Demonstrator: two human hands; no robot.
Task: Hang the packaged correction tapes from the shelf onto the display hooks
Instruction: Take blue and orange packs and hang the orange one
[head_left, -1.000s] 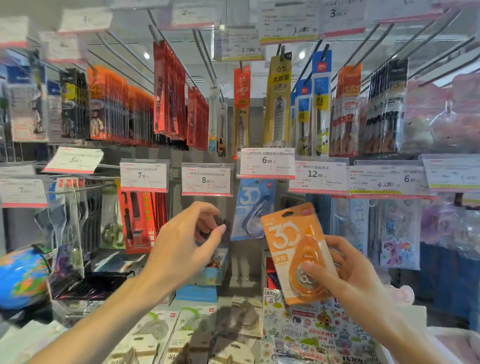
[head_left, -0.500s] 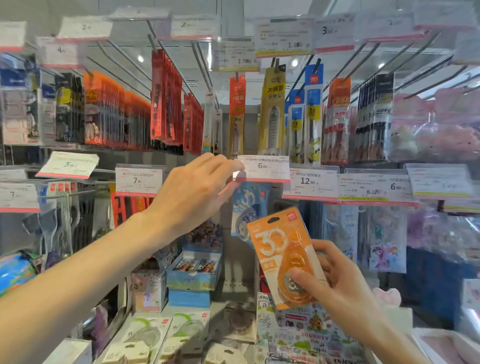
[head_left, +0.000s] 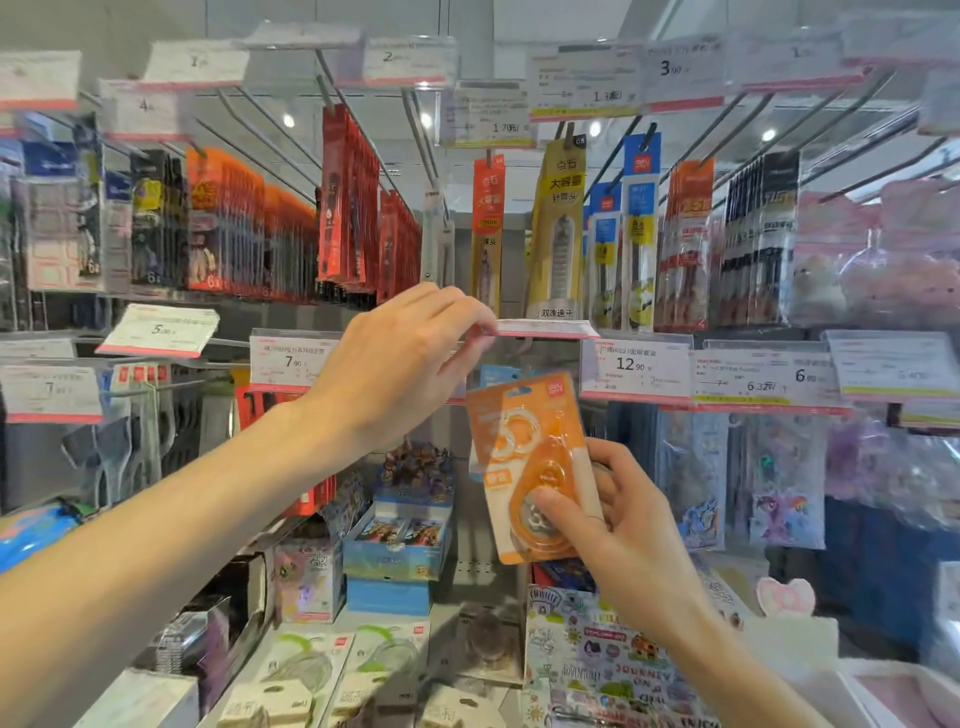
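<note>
While left hand (head_left: 395, 364) lifts price tag (head_left: 540, 328) (tilted flat), right hand (head_left: 623, 525) holds orange correction tape (head_left: 524, 457).

Glossy clear plastic blister on orange card pkg (head_left: 524, 457); thin metal hooks (head_left: 260, 130).

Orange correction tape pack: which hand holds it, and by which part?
The right hand grips the orange correction tape pack at its lower part, thumb across the front over the dispenser.
</note>
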